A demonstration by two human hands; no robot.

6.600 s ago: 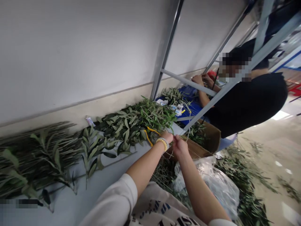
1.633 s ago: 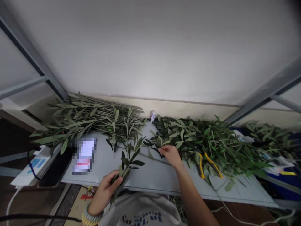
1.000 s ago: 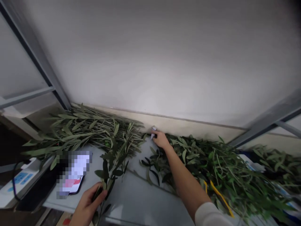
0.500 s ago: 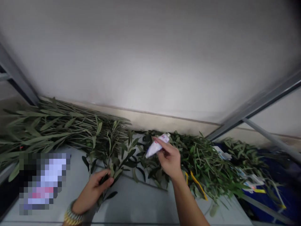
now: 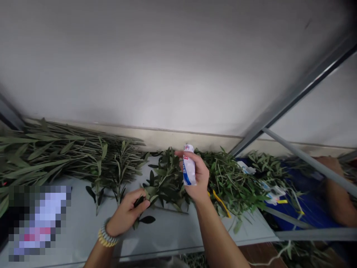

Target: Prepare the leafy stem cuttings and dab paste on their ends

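Note:
My left hand [image 5: 126, 213], with a beaded bracelet at the wrist, is closed around a leafy green stem [image 5: 152, 191] above the grey tabletop. Dark leaves stick out on both sides of its fingers. Held upright in my right hand [image 5: 201, 178] is a white squeeze tube [image 5: 189, 170] with blue and red print. Whether the tube's nozzle has a cap is hidden from me. Behind both hands lie more leafy sprigs [image 5: 167, 175]. A yellow-handled tool [image 5: 221, 204] lies just right of my right wrist, partly under leaves.
Long-stemmed branches [image 5: 69, 149] are heaped at the left against the wall. Leafy cuttings [image 5: 237, 186] cover the right side, with white packets [image 5: 275, 192] beyond. Grey metal bars [image 5: 304, 82] slant at the right. A co-worker's arm [image 5: 338, 197] shows at far right.
My right hand has turned the tube from slanted to upright, its printed side now facing me. The left hand still holds the stem. My view has shifted right, bringing another person's arm into sight.

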